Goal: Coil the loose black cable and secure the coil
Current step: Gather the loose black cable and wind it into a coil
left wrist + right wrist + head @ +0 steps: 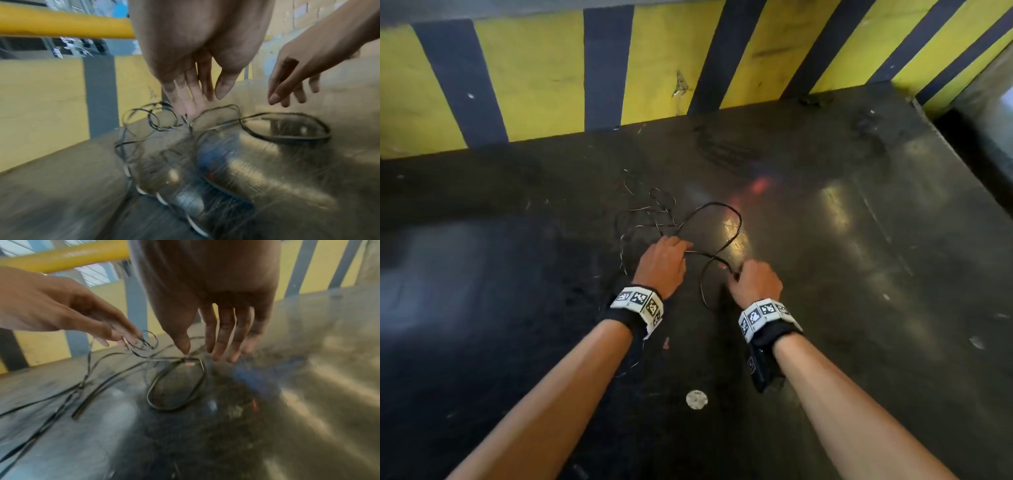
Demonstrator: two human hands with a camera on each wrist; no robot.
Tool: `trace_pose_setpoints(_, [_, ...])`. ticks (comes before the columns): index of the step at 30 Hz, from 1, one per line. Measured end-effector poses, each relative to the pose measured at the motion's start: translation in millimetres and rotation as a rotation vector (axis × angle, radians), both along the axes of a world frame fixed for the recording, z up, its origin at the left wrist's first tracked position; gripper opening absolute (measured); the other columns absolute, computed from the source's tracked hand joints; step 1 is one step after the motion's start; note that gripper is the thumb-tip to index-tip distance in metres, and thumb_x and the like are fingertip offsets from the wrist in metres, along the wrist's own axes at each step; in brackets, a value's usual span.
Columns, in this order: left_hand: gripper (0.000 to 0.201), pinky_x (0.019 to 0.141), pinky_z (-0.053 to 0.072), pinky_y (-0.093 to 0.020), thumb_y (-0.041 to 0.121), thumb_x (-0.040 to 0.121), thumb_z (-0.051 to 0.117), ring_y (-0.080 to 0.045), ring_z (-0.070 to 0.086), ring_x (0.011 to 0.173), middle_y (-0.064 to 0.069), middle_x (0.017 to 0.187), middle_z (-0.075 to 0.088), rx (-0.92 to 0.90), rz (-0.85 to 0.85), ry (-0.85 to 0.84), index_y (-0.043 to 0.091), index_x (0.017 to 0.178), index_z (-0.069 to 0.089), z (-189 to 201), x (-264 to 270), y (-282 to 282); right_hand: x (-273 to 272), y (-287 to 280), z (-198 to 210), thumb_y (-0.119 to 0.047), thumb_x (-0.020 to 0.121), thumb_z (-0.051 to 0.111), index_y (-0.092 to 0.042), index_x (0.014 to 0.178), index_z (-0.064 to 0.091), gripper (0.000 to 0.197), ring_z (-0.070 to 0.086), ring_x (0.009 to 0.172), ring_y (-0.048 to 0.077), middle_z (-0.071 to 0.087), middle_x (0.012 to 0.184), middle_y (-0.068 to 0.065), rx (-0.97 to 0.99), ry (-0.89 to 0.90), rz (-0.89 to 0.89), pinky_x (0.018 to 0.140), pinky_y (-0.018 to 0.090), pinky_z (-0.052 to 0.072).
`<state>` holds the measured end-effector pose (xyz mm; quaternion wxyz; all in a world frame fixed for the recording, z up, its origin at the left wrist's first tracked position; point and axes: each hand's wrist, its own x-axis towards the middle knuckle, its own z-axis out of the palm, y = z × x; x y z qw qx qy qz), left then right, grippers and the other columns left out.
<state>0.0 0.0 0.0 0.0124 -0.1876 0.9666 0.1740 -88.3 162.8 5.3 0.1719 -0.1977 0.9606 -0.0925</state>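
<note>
The cable [717, 219] is sprawled mid-floor [859, 274]. It is touched by straight fingers of the left hand [662, 263] and right hand [755, 279], seemingly for gathering; nothing is gripped.

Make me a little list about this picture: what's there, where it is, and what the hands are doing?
thing: black cable, loose and tangled, not coiled
where: on the dark floor
behind: yellow and dark striped wall
left hand: fingers straight, tips touching the cable
right hand: fingers straight, thumb tip at the cable
also there: small round white disc on the floor
</note>
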Motion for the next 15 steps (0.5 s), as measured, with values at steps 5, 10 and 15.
trace_pose_setpoints(5, [0.032,0.098,0.039,-0.039,0.019,0.093,0.059,-0.028,0.055,0.118,-0.009,0.124,0.064,-0.157,-0.054,-0.121,0.013,0.124,0.065,-32.2,-26.3,9.1,5.9,5.2,-19.9,-0.028,0.092,0.064,-0.013,0.114,0.063,0.026,0.067,0.111,0.034,0.069,0.117,0.011,0.052,-0.052,-0.001,0.089,0.043,0.056])
trace_pose_setpoints(10, [0.011,0.092,0.041,-0.039,0.013,0.090,0.063,-0.029,0.061,0.105,-0.009,0.106,0.069,-0.111,0.021,-0.042,0.011,0.100,0.068,-33.4,-19.9,20.6,6.3,26.0,-23.9,-0.027,0.091,0.067,-0.022,0.096,0.068,0.007,0.071,0.094,0.023,0.072,0.099,0.000,-0.238,-0.037,-0.129,0.080,0.037,0.058])
trace_pose_setpoints(15, [0.003,0.078,0.052,-0.034,0.018,0.095,0.061,-0.019,0.063,0.085,-0.002,0.091,0.067,0.269,0.136,0.151,0.017,0.098,0.061,13.1,11.9,35.7,1.1,47.7,17.0,-0.017,0.087,0.075,-0.019,0.087,0.071,0.005,0.069,0.074,0.007,0.073,0.080,-0.006,-0.675,0.020,-0.152,0.074,0.032,0.059])
